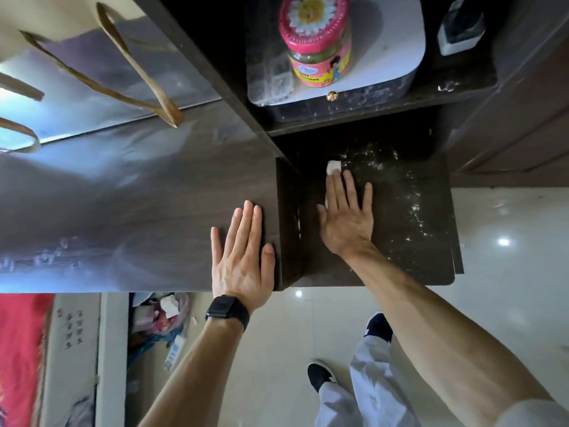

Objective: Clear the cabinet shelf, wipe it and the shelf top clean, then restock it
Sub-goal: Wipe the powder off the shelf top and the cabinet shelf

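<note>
My right hand (345,211) lies flat with straight fingers on the dark lower shelf (409,257), pressing a small white wipe (333,167) that shows past my fingertips. White dust specks cover the shelf to the right of the hand. My left hand (243,257), with a black watch on the wrist, rests flat and open on the dark cabinet top (138,211) beside the shelf opening. On the upper shelf (385,100) a pink-lidded jar (317,41) stands on a white box (394,47).
A black and white device (460,29) sits at the upper shelf's right end. A bag with tan handles (101,72) lies on the cabinet top. Below are a glossy tiled floor (508,303), clutter (163,322) by the cabinet's foot, and my feet.
</note>
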`<state>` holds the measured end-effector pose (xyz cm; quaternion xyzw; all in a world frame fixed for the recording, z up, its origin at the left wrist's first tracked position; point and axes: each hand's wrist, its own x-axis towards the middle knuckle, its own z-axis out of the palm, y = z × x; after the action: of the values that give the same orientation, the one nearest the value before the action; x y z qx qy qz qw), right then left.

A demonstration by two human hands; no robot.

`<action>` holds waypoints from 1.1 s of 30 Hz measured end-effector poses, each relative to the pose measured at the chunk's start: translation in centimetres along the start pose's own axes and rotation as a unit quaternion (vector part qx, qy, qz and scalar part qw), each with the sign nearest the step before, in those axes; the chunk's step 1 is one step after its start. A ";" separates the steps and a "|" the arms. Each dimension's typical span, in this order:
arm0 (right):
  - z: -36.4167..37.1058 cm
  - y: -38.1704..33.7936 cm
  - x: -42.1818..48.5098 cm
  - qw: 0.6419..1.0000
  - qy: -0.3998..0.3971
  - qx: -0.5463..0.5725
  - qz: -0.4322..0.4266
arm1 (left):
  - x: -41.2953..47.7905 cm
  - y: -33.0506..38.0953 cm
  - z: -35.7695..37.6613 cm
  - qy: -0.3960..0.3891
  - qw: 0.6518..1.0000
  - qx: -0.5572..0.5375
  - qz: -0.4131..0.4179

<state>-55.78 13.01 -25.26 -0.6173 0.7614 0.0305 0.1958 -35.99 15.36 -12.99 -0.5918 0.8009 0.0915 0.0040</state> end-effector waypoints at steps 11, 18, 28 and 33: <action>1.1 0.7 -5.8 0.980 0.072 0.162 -0.086 | -0.3 -0.1 -0.1 -0.011 1.000 0.002 -0.004; -1.9 -4.1 2.0 0.922 0.115 0.370 -0.017 | -0.2 -0.2 0.1 -0.001 1.000 -0.001 0.002; -3.2 -5.6 4.5 0.945 -0.030 0.298 0.134 | -0.2 -0.5 0.3 0.007 1.000 0.010 0.011; -3.1 -6.5 -0.1 0.891 -0.099 0.373 0.239 | -0.1 -0.5 0.2 -0.001 1.000 0.007 0.008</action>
<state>-50.33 10.70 -21.10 -0.2925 0.8179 -0.1489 0.4726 -35.53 15.37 -13.28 -0.5855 0.8060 0.0866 0.0078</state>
